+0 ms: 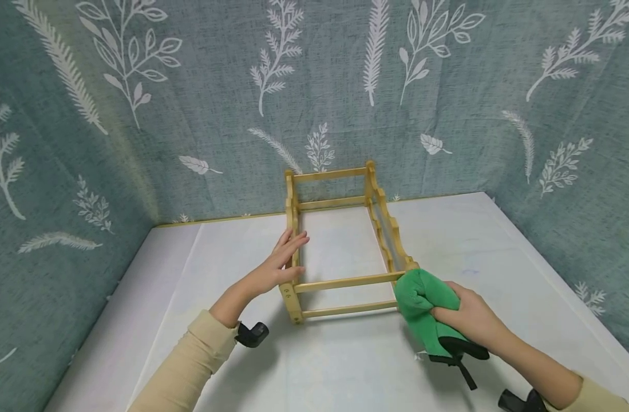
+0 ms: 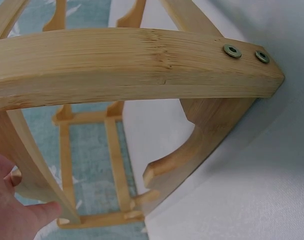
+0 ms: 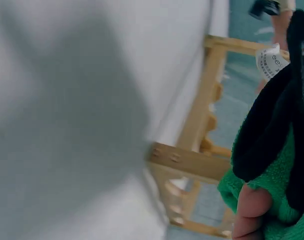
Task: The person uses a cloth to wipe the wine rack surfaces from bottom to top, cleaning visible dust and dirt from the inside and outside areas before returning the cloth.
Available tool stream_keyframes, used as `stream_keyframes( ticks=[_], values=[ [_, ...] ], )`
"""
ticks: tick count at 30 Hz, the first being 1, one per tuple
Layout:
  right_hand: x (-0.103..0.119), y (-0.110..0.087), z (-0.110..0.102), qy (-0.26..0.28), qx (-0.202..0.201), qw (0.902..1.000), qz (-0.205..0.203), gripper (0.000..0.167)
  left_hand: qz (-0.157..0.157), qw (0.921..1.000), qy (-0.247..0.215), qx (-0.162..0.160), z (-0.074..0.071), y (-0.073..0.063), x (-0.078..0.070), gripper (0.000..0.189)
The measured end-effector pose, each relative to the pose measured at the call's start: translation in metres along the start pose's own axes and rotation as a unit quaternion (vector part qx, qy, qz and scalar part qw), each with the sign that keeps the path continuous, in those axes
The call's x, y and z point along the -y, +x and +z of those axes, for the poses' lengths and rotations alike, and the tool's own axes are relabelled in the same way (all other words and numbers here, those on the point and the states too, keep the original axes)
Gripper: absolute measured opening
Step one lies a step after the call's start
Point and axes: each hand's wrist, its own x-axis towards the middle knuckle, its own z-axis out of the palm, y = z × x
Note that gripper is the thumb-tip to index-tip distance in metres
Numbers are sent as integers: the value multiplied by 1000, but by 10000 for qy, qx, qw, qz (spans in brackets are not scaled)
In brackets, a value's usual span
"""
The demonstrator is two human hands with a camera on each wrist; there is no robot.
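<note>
A light wooden rack [image 1: 345,281] with scalloped side rails stands on the white surface in the head view. Against its left side rests my left hand [image 1: 266,274], with the fingers extended across the rail. The thumb and part of that hand [image 2: 14,205] show at the rail in the left wrist view. My right hand [image 1: 474,317] grips a green fleecy mitt [image 1: 422,315] with black trim and holds it at the rack's near right corner. In the right wrist view the mitt [image 3: 292,165] hides most of that hand, and a white label [image 3: 270,62] sticks out.
A white tabletop [image 1: 232,366] lies under the rack. Grey-green curtains [image 1: 216,114] with white leaf prints hang behind and on both sides. Black wrist devices [image 1: 252,335] sit by each sleeve.
</note>
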Motion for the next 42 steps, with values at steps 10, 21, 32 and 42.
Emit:
stream_keyframes(
  ticks=[10, 21, 32, 42],
  values=[
    [-2, -10, 0, -96, 291, 9994, 136, 47, -11, 10000, -45, 20, 2, -1, 1, 65],
    [-30, 11, 26, -1060, 590, 9919, 384, 42, 26, 10000, -30, 37, 4, 1, -3, 65],
    [-23, -3, 6, -3619, 821, 9120, -1748, 60, -19, 10000, -80, 26, 3, 1, -2, 65],
    [-46, -1, 7, -2875, 1141, 9127, -2670, 53, 56, 10000, -46, 26, 1, -1, 0, 64]
  ],
)
